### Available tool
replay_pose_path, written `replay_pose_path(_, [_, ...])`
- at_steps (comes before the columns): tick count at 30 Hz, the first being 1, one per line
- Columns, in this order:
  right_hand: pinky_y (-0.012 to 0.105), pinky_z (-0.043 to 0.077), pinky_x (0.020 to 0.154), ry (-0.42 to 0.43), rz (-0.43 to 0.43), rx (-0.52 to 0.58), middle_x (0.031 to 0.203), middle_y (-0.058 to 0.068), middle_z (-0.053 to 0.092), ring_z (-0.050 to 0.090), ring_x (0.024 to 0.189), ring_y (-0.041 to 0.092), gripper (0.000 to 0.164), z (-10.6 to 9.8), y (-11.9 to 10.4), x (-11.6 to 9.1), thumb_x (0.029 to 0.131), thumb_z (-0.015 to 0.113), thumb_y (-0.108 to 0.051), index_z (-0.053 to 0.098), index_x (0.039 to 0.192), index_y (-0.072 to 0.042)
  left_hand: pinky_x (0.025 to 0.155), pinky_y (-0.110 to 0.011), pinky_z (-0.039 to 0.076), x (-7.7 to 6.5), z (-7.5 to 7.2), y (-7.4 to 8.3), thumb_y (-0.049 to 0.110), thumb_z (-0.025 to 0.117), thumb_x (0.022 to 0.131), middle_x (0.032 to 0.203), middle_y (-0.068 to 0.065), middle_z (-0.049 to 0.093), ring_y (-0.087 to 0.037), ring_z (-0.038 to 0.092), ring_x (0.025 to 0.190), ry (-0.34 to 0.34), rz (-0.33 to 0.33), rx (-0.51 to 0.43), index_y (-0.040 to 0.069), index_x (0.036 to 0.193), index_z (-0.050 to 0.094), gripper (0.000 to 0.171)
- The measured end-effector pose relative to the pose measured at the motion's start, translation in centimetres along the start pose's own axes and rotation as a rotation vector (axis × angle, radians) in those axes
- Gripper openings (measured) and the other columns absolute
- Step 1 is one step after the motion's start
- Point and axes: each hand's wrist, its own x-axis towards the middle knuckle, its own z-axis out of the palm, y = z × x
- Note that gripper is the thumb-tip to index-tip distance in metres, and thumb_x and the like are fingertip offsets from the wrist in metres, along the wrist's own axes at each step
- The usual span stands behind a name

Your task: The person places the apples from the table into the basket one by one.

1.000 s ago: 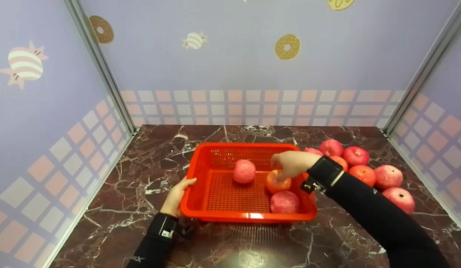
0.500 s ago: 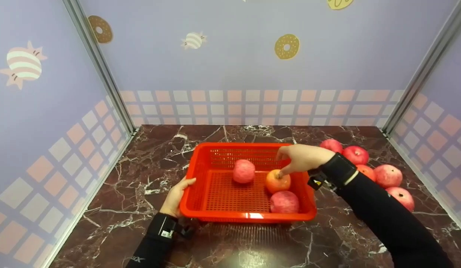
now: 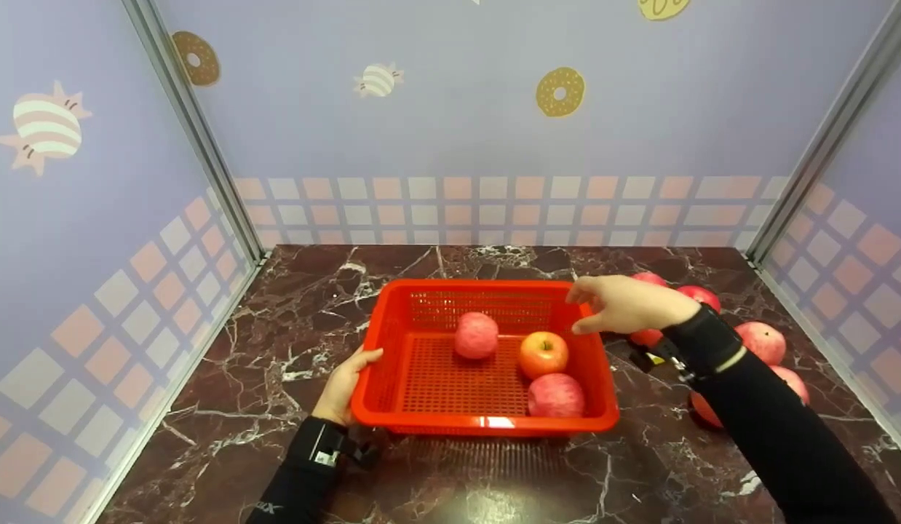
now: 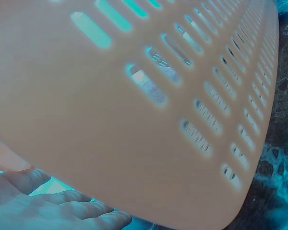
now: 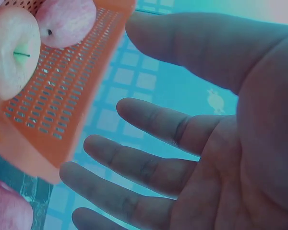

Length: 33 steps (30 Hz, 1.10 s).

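A red plastic basket (image 3: 487,421) with slotted sides holds three apples: a pink one (image 3: 477,336) toward the back, a yellow-orange one (image 3: 544,355) at the right, and another pink one (image 3: 557,397) touching it in front. My left hand (image 3: 340,391) grips the basket's left rim, thumb on top; its fingers show low in the left wrist view beside the slotted wall (image 4: 110,139). Above the right rim hovers my right hand (image 3: 629,304), fingers spread and bare palm showing in the right wrist view, where the yellow-orange apple (image 5: 9,67) sits inside the basket.
Several more apples lie right of the basket, among them a pink one (image 3: 762,342) and a red one (image 3: 700,295), partly hidden by the right arm. Patterned panels (image 3: 450,131) enclose the dark marbled tabletop (image 3: 305,327) at the back and sides.
My right hand has let go of the yellow-orange apple in the basket, then risen and moved right toward the loose apples. The left hand and basket stay put.
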Motion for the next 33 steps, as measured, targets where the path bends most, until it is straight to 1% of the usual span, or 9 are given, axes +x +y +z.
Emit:
replay_pose_path(4, [0.049,0.057,0.093,0.042,-0.003,0.030,0.119,0.012,0.071,0.068,0.104,0.026,0.044,-0.1,0.7,-1.2,0.092,0.075,-0.032,0.064,0.128,-0.009,0.099,-0.041,0.057,0.0,-0.1,0.0,0.018,0.026,0.110,0.120,-0.003,0.067,-0.020,0.069,0.107,0.007,0.001,0.001,0.012,0.160,0.011,0.052])
replay_pose_path(7, [0.054,0.056,0.097,0.059,-0.001,0.057,0.124,0.013,0.071,0.068,0.114,0.034,0.042,0.0,1.2,-2.0,0.093,0.075,-0.031,0.064,0.126,-0.009,0.099,-0.041,0.057,-0.1,-0.1,0.0,0.018,0.026,0.110,0.120,-0.003,0.067,-0.020,0.069,0.108,0.012,0.003,0.006,0.012,0.160,0.011,0.052])
replay_pose_path(10, [0.055,0.057,0.097,0.061,0.008,0.072,0.125,0.014,0.071,0.068,0.116,0.037,0.040,0.2,1.8,-2.7,0.094,0.074,-0.031,0.063,0.126,-0.009,0.101,-0.041,0.056,-0.1,-0.1,0.0,0.018,0.026,0.110,0.121,-0.003,0.066,-0.020,0.068,0.109,0.010,0.002,0.011,0.012,0.161,0.010,0.053])
replay_pose_path(16, [0.053,0.059,0.090,0.104,0.022,0.073,0.121,0.016,0.071,0.070,0.108,0.033,0.041,0.7,2.9,-4.1,0.094,0.074,-0.031,0.063,0.126,-0.008,0.100,-0.041,0.057,-0.1,-0.2,0.0,0.018,0.026,0.110,0.121,-0.003,0.066,-0.020,0.068,0.109,0.005,0.002,0.008,0.013,0.162,0.008,0.055])
replay_pose_path(19, [0.053,0.058,0.091,0.142,0.040,0.079,0.122,0.014,0.071,0.069,0.108,0.033,0.044,1.0,3.4,-5.1,0.093,0.075,-0.032,0.063,0.127,-0.006,0.098,-0.040,0.057,-0.1,-0.2,0.0,0.019,0.027,0.110,0.120,-0.003,0.066,-0.020,0.069,0.107,0.007,0.007,0.009,0.013,0.161,0.010,0.054])
replay_pose_path(23, [0.052,0.058,0.092,0.186,0.087,0.097,0.120,0.010,0.073,0.070,0.110,0.031,0.043,1.4,4.4,-6.4,0.092,0.075,-0.033,0.064,0.128,-0.011,0.096,-0.038,0.058,-0.2,-0.3,-0.1,0.018,0.027,0.110,0.119,-0.002,0.067,-0.019,0.069,0.105,0.011,0.023,0.014,0.011,0.159,0.014,0.051])
replay_pose_path(26, [0.050,0.057,0.090,0.222,0.101,0.080,0.116,0.009,0.074,0.070,0.105,0.027,0.040,1.9,5.4,-7.3,0.093,0.075,-0.032,0.065,0.126,-0.012,0.097,-0.038,0.058,-0.1,-0.3,-0.1,0.018,0.028,0.110,0.118,-0.002,0.067,-0.019,0.069,0.105,0.008,0.026,0.017,0.011,0.158,0.016,0.050])
replay_pose_path(29, [0.047,0.057,0.084,0.256,0.100,0.048,0.111,0.010,0.073,0.069,0.094,0.023,0.039,2.6,6.5,-8.1,0.092,0.076,-0.030,0.065,0.122,-0.008,0.098,-0.039,0.057,-0.1,-0.3,-0.1,0.018,0.027,0.110,0.119,-0.002,0.067,-0.019,0.069,0.107,0.000,0.018,0.013,0.011,0.159,0.014,0.051])
replay_pose_path(33, [0.048,0.055,0.082,0.262,0.133,0.035,0.111,0.016,0.071,0.067,0.093,0.028,0.041,3.5,7.7,-9.2,0.091,0.077,-0.030,0.064,0.120,-0.004,0.099,-0.040,0.057,0.0,0.0,0.0,0.018,0.027,0.110,0.119,-0.002,0.068,-0.019,0.069,0.107,0.004,0.008,0.012,0.012,0.161,0.011,0.054])
